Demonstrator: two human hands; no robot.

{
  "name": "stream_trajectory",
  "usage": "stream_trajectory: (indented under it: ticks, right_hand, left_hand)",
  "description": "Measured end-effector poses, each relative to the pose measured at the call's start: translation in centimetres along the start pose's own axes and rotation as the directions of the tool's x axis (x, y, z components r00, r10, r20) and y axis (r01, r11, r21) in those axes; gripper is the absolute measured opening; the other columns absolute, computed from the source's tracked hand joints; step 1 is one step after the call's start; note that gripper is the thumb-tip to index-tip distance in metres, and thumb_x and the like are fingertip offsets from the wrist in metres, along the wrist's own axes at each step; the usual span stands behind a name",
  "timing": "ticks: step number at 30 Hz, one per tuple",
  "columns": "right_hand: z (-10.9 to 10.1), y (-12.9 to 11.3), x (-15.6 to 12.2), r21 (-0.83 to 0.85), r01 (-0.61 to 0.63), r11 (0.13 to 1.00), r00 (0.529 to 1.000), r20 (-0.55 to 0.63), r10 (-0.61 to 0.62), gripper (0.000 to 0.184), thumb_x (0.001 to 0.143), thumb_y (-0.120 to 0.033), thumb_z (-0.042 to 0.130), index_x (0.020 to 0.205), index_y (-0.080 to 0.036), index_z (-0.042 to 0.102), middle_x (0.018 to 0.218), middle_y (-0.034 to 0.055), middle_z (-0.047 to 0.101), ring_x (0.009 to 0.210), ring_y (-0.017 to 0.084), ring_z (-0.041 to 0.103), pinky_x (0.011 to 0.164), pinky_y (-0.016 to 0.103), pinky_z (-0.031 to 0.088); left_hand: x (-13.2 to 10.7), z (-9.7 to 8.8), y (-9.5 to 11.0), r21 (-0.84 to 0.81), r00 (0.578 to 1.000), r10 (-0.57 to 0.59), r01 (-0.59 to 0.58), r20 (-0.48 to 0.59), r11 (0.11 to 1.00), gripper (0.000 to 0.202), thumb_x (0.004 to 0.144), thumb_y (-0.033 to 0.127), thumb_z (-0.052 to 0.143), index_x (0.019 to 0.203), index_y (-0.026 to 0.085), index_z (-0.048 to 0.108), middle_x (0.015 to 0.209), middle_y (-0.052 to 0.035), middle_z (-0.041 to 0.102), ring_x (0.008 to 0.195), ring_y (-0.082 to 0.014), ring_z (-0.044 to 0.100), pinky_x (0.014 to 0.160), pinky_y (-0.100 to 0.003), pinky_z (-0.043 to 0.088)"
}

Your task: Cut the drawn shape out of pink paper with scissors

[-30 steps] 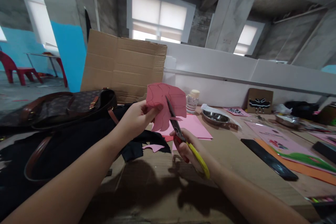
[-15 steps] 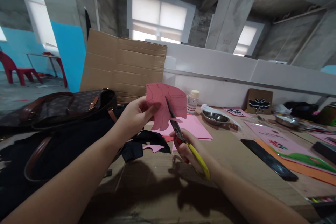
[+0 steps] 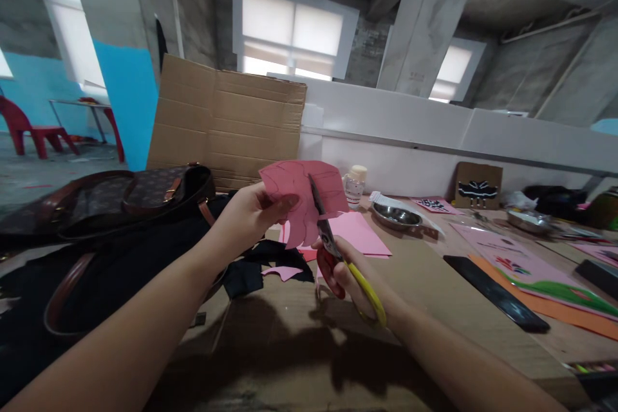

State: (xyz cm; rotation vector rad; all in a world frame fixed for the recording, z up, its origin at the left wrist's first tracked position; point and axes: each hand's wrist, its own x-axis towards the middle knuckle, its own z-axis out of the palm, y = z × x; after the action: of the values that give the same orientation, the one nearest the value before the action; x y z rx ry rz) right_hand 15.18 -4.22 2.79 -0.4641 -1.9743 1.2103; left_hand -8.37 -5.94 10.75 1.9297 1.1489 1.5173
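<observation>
"How do the hands stand?"
"Apart. The left hand (image 3: 253,212) pinches the pink sheet (image 3: 290,190) at nine o'clock of its middle; the right hand (image 3: 351,275), at five, is wrapped round the handles of the scissors (image 3: 329,243)."
"And the sheet itself?"
"Held up mid-view, above the brown worktop (image 3: 420,283), with lines drawn on it. One blade slants over its face, tip toward eleven; how far the other reaches behind, I can't tell."
"Room at the edges?"
"The right edge, at three, comes up near the bottle (image 3: 355,187) as seen from here. At four, a broad stretch of worktop separates the right hand from the black slab (image 3: 492,293). It's tighter at nine, the dark bag (image 3: 159,190) lying near the left hand."
"Counts?"
"One pair of scissors, one bottle, two metal bowls (image 3: 396,215) around three, one upright cardboard panel (image 3: 226,125) at ten. At seven, one pink scrap (image 3: 282,272) beside black scraps (image 3: 244,278), number unclear."
</observation>
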Motion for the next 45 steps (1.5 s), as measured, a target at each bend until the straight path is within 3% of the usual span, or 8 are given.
stream_trajectory:
  ticks: [4, 11, 14, 21, 27, 45]
  right_hand:
    - [0.0, -0.8, 0.0, -0.044, 0.025, 0.999, 1.0, 0.009, -0.024, 0.059, 0.09, -0.073, 0.048, 0.116, -0.021, 0.05, 0.082, -0.002, 0.043, 0.058, 0.009, 0.036, 0.054, 0.024, 0.04]
    - [0.0, -0.8, 0.1, -0.009, 0.03, 1.0, 0.999, 0.03, -0.029, 0.053, 0.093, -0.069, 0.047, 0.114, -0.022, 0.047, 0.08, -0.003, 0.042, 0.057, 0.009, 0.036, 0.057, 0.027, 0.043]
    - [-0.1, -0.8, 0.0, -0.069, 0.029, 0.997, 0.999, 0.016, -0.028, 0.05, 0.095, -0.067, 0.045, 0.115, -0.022, 0.047, 0.079, -0.0025, 0.042, 0.058, 0.01, 0.036, 0.058, 0.027, 0.042]
    - [0.2, -1.8, 0.2, -0.126, -0.007, 0.992, 1.0, -0.024, 0.004, 0.058, 0.088, -0.076, 0.048, 0.103, -0.021, 0.048, 0.083, -0.001, 0.041, 0.061, 0.011, 0.033, 0.054, 0.025, 0.036]
    - [0.2, -1.8, 0.1, -0.12, -0.007, 0.993, 1.0, -0.013, 0.006, 0.058, 0.089, -0.076, 0.045, 0.106, -0.02, 0.047, 0.083, -0.0012, 0.041, 0.06, 0.011, 0.033, 0.055, 0.025, 0.039]
    - [0.1, -1.4, 0.1, -0.125, -0.01, 0.992, 1.0, -0.026, 0.007, 0.059, 0.088, -0.076, 0.047, 0.104, -0.02, 0.048, 0.077, -0.0029, 0.042, 0.056, 0.009, 0.033, 0.048, 0.023, 0.03]
  left_hand:
    - [0.0, -0.3, -0.1, 0.051, 1.0, -0.01, 0.008, 0.03, 0.999, 0.035, 0.084, 0.051, 0.068, 0.08, 0.016, 0.068, 0.072, -0.0036, 0.069, 0.064, -0.0166, 0.061, 0.061, -0.026, 0.051]
    - [0.0, -0.2, -0.1, 0.027, 0.998, -0.033, 0.032, 0.044, 0.999, 0.033, 0.084, 0.049, 0.07, 0.076, 0.017, 0.068, 0.065, -0.0012, 0.065, 0.06, -0.0151, 0.059, 0.059, -0.025, 0.049]
    - [0.0, -0.1, 0.1, 0.006, 0.998, -0.024, 0.023, 0.057, 1.0, 0.033, 0.084, 0.048, 0.07, 0.074, 0.017, 0.067, 0.064, -0.0004, 0.064, 0.06, -0.0141, 0.058, 0.06, -0.025, 0.049]
    - [0.0, 0.4, 0.4, -0.085, 0.996, -0.081, 0.083, 0.033, 0.993, 0.042, 0.081, 0.057, 0.07, 0.086, 0.016, 0.068, 0.072, -0.0028, 0.067, 0.061, -0.0148, 0.059, 0.059, -0.026, 0.05]
    - [-0.1, 0.4, 0.2, -0.077, 0.995, -0.085, 0.088, 0.044, 0.993, 0.04, 0.084, 0.054, 0.068, 0.085, 0.014, 0.066, 0.069, -0.0017, 0.064, 0.062, -0.0141, 0.057, 0.06, -0.025, 0.047]
    - [0.0, 0.5, 0.3, -0.067, 0.995, -0.086, 0.088, 0.041, 0.994, 0.038, 0.085, 0.052, 0.067, 0.083, 0.014, 0.067, 0.069, -0.0009, 0.064, 0.062, -0.0132, 0.057, 0.06, -0.024, 0.046]
